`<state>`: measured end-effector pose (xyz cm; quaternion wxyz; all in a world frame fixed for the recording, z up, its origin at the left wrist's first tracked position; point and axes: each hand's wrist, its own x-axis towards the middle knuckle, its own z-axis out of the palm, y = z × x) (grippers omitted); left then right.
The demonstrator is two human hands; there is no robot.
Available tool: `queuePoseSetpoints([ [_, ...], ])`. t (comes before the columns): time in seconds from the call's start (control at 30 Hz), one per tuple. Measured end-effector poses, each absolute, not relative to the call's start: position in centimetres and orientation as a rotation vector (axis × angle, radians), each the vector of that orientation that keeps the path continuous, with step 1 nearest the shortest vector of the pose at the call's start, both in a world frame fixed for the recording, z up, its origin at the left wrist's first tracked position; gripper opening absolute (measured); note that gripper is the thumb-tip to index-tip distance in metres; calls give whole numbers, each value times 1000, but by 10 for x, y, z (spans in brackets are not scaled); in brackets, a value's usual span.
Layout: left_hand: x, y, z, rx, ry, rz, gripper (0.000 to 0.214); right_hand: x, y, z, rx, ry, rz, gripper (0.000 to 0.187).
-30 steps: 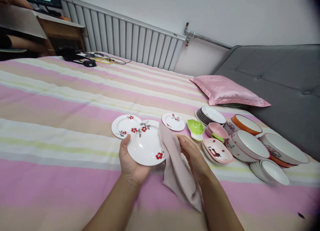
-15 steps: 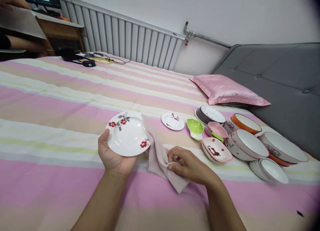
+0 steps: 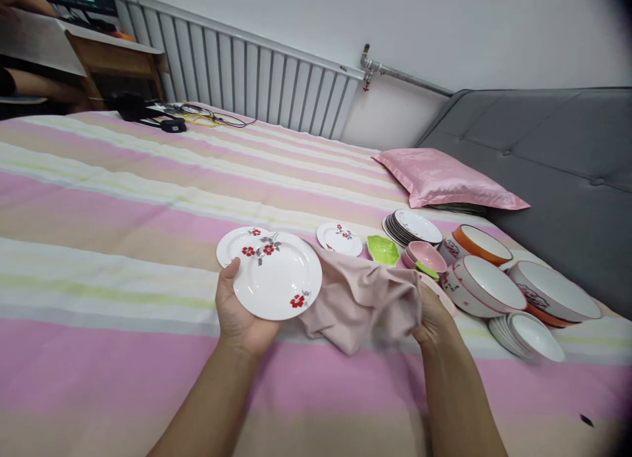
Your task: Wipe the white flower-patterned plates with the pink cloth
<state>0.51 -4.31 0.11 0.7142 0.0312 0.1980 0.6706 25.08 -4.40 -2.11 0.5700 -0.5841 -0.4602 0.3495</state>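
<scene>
My left hand (image 3: 247, 322) grips a white plate (image 3: 276, 282) with red flowers and grey leaves, thumb on its rim and the other fingers underneath. The plate is tilted up towards me. Behind its left side shows part of a second flowered plate (image 3: 231, 245); whether it touches the held one I cannot tell. A crumpled pale pink cloth (image 3: 345, 299) hangs from my closed right hand (image 3: 437, 322), its left end against or just behind the plate's right edge. The cloth hides some of that hand's fingers. Another flowered plate (image 3: 340, 240) lies flat beyond the cloth.
Right of the cloth sit a green leaf-shaped dish (image 3: 383, 250), pink bowls (image 3: 425, 256), stacked plates (image 3: 419, 226), large bowls (image 3: 494, 282) and tilted small white bowls (image 3: 536, 336). A pink pillow (image 3: 449, 177) lies by the grey headboard (image 3: 553, 141). Cables (image 3: 212, 118) lie at the far edge.
The held plate has moved right, and the flowered plate behind it has come into view. My right hand has swung right and turned, spreading the cloth out and lifting it.
</scene>
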Motion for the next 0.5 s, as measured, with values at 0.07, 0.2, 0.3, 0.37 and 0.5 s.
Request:
queuePoseSetpoints([
  [0.07, 6, -43, 0, 65, 437, 1482, 37, 254, -39, -28, -1413, -896, 753, 24],
  [0.2, 5, -42, -1, 75, 429, 1515, 39, 247, -40, -22, -1400, -702, 564, 27],
  [0.3, 3, -42, 0, 67, 420, 1513, 39, 226, -50, -7, -1298, -996, 772, 26],
  [0.37, 4, -42, 1, 52, 416, 1496, 39, 207, -57, -1, -1251, -1378, 983, 29],
  [0.5, 8, -45, 3, 33, 404, 1457, 40, 172, -64, -6, -1220, -1836, 803, 63],
])
